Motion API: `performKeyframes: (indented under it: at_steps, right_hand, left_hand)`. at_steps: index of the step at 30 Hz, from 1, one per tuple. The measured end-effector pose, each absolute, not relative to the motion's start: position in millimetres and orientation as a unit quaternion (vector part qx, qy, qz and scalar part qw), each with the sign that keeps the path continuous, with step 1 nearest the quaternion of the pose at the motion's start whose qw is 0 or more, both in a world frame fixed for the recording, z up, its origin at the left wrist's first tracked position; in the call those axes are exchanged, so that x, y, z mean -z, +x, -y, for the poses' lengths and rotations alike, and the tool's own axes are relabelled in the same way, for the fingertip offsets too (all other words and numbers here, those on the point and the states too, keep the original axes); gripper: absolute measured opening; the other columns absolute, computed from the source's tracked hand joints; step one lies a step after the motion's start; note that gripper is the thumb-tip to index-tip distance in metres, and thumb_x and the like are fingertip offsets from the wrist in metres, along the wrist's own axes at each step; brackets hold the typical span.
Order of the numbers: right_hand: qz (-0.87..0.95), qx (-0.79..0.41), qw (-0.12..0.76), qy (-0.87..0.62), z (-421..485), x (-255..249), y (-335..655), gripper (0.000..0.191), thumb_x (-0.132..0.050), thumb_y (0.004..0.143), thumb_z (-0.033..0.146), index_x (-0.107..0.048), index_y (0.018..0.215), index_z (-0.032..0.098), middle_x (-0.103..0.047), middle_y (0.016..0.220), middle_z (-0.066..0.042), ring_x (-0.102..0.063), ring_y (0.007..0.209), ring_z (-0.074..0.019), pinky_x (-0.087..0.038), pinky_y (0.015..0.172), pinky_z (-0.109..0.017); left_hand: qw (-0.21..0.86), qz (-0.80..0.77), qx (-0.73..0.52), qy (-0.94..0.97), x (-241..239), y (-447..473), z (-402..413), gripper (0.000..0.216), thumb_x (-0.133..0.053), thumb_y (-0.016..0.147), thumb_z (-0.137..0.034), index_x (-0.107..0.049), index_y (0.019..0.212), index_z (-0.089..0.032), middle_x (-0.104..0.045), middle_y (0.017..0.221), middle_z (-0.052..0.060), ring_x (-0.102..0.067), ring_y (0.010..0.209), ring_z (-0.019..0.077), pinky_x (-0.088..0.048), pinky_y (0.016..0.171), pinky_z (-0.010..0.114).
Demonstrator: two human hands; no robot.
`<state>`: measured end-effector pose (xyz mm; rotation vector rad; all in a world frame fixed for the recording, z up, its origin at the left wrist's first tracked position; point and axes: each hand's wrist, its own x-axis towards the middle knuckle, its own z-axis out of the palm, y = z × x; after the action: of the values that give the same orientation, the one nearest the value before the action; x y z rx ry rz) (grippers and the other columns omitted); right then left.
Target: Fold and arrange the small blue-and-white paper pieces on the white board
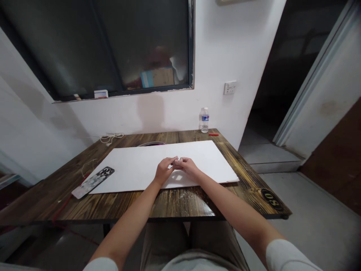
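Note:
My left hand (164, 170) and my right hand (187, 166) meet fingertip to fingertip above the middle of a large white board (126, 169) lying flat on a dark wooden table (180, 203). Both hands have their fingers curled into a pinch. Something small and pale may sit between the fingertips, but it is too small to name. Both forearms reach in from the near edge of the table.
A phone (93, 181) lies at the board's left corner, with a red cable near it. A water bottle (204, 120) and a red pen (213, 134) stand at the back by the wall. A white cable (111, 137) lies back left. An open doorway is right.

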<state>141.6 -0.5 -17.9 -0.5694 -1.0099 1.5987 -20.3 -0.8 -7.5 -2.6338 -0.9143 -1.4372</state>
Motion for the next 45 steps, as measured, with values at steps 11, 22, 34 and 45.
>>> performKeyframes:
  at_steps: [11,22,34,45]
  right_hand:
    - [0.421,-0.675,0.555,-0.243,2.1,14.6,143.8,0.043,-0.089,0.055,0.042,-0.054,0.06,0.017,-0.065,0.064,-0.001,-0.067,0.07,-0.0167,-0.052,0.075,-0.034]
    - [0.411,-0.681,0.55,-0.254,0.4,18.1,141.9,0.044,-0.089,0.051,0.042,-0.052,0.053,0.018,-0.065,0.062,-0.001,-0.064,0.068,-0.0151,-0.051,0.079,-0.033]
    - [0.408,-0.671,0.559,-0.267,-4.5,18.3,139.2,0.047,-0.09,0.047,0.044,-0.05,0.049,0.018,-0.062,0.058,0.0,-0.062,0.065,-0.0149,-0.052,0.076,-0.034]
    - [0.418,-0.675,0.559,-0.238,-1.5,20.5,140.5,0.045,-0.087,0.055,0.042,-0.049,0.052,0.019,-0.069,0.071,-0.004,-0.068,0.086,-0.0222,-0.052,0.082,-0.036]
  left_hand:
    - [-0.004,0.328,0.459,-0.826,7.5,-21.5,-0.7,0.034,-0.065,0.088,-0.03,-0.065,0.121,-0.022,-0.072,0.102,0.008,-0.067,0.092,0.0205,-0.055,0.082,0.036]
    - [0.006,0.306,0.448,-0.84,8.4,-23.4,0.6,0.03,-0.063,0.089,-0.03,-0.068,0.117,-0.022,-0.074,0.105,0.008,-0.068,0.094,0.0205,-0.054,0.087,0.038]
    - [0.008,0.302,0.45,-0.84,8.5,-21.8,0.2,0.03,-0.063,0.089,-0.03,-0.068,0.118,-0.023,-0.074,0.106,0.007,-0.068,0.098,0.0212,-0.053,0.089,0.038]
    - [-0.019,0.329,0.458,-0.826,8.9,-19.8,2.8,0.023,-0.064,0.088,-0.031,-0.069,0.108,-0.022,-0.074,0.103,0.008,-0.068,0.093,0.0212,-0.055,0.085,0.038]
